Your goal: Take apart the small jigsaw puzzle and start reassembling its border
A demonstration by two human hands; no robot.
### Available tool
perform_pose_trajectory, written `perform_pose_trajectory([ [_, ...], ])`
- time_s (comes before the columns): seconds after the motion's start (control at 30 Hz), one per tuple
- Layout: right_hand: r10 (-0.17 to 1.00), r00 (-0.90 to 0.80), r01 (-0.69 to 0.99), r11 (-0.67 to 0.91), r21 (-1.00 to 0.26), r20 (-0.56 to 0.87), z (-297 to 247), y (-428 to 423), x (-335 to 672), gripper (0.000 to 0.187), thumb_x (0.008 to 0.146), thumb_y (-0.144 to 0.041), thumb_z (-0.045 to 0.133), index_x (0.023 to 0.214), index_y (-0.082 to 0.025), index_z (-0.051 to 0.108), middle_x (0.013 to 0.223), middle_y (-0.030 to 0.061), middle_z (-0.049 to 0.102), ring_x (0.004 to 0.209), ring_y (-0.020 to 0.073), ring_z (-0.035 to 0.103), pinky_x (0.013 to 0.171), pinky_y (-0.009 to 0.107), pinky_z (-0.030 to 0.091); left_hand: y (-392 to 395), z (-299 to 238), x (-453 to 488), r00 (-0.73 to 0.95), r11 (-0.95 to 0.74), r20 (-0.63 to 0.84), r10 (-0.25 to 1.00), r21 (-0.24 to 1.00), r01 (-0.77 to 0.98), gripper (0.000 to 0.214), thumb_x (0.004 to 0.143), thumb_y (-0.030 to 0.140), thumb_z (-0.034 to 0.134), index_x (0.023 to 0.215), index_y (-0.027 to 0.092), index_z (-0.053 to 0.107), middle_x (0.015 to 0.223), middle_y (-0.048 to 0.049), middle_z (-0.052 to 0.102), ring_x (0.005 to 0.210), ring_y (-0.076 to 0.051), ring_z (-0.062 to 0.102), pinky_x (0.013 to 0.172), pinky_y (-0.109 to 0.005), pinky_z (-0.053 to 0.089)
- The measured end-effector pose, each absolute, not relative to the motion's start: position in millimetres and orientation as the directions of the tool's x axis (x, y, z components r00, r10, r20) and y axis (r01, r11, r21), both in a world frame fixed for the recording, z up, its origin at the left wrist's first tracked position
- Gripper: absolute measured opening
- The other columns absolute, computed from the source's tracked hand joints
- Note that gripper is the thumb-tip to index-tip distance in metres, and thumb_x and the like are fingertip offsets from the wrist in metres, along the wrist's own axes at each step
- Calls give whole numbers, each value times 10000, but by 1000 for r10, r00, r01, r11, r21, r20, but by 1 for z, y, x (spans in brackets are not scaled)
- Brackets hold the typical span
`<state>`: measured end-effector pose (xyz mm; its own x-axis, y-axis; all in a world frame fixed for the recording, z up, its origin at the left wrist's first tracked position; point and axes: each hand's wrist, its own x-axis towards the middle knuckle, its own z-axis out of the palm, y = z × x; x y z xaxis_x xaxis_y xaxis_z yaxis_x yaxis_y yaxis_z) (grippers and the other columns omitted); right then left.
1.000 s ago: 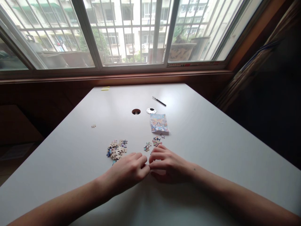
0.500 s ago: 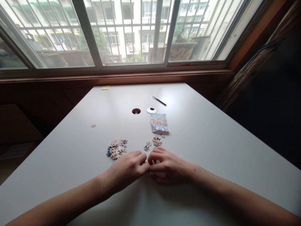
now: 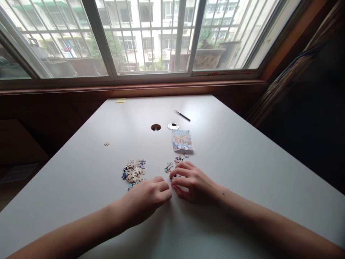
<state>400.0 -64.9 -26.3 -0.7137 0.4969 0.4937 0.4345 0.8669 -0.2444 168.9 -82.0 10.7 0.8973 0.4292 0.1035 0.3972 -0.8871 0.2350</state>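
My left hand [image 3: 151,195] is closed, its fingers curled toward the tabletop and their tips hidden. Whether a piece is between them I cannot make out. Facing it, my right hand [image 3: 192,182] arches over the table with its fingers bent and apart. Dark blue puzzle pieces [image 3: 175,176] show between those fingers, seemingly on the table. Just beyond the fingertips lie a few joined pieces [image 3: 169,167] and another small cluster [image 3: 179,159]. Left of my left hand is a pile of jigsaw pieces [image 3: 134,172], many with the plain backing up.
A printed picture packet [image 3: 183,140] lies past the clusters. Farther back are a pen [image 3: 182,115], a round metal cover [image 3: 173,126] and a hole [image 3: 155,127] in the white table [image 3: 229,151]. One loose piece [image 3: 107,144] and a yellow sticky note [image 3: 120,100] lie to the left.
My hands, touching earlier, have drawn slightly apart. The right has shifted a little farther up the table and its fingers have spread, uncovering dark blue pieces; the left has dropped slightly.
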Motion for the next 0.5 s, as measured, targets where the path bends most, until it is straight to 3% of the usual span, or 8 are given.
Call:
perform_pose_trajectory([
  [0.13, 489, -705, 417, 871, -259, 513, -25, -66, 400, 115, 856, -156, 612, 957, -207, 630, 1047, 52, 684, 996, 204, 572, 894, 384, 454, -79, 10, 169, 912, -876, 173, 371, 391, 282, 251, 945, -2, 420, 965, 147, 621, 1012, -66, 680, 1030, -165, 609, 903, -266, 513],
  [0.27, 442, -770, 336, 894, -295, 460, -18, -67, 400, 227, 851, -170, 616, 1074, -209, 627, 1034, 48, 696, 969, 196, 567, 907, 373, 455, -71, 25, 162, 895, -885, 175, 409, 316, 343, 244, 976, 42, 425, 972, 160, 639, 865, -42, 660, 796, -144, 595, 728, -251, 483],
  [0.37, 417, -817, 324, 903, -281, 398, -14, -68, 399, 238, 857, -192, 619, 1089, -233, 649, 1073, 43, 691, 977, 198, 563, 891, 375, 444, -62, 42, 150, 863, -858, 126, 489, 247, 450, 199, 993, 155, 497, 847, 160, 633, 687, -2, 572, 618, -122, 498, 587, -245, 389],
  [0.43, 436, -813, 354, 896, -268, 386, -14, -68, 399, 200, 879, -188, 601, 1063, -235, 663, 1074, 45, 691, 982, 196, 570, 891, 379, 433, -57, 51, 142, 845, -829, 54, 531, 237, 506, 248, 976, 211, 559, 738, 158, 598, 631, 18, 528, 558, -109, 451, 554, -246, 344],
  [0.5, 475, -783, 399, 879, -262, 403, -17, -67, 400, 177, 899, -175, 579, 1047, -219, 666, 1076, 50, 694, 991, 198, 578, 894, 385, 428, -55, 56, 134, 838, -813, -22, 546, 230, 535, 188, 936, 182, 619, 749, 166, 605, 680, 17, 562, 593, -114, 490, 578, -249, 349],
])
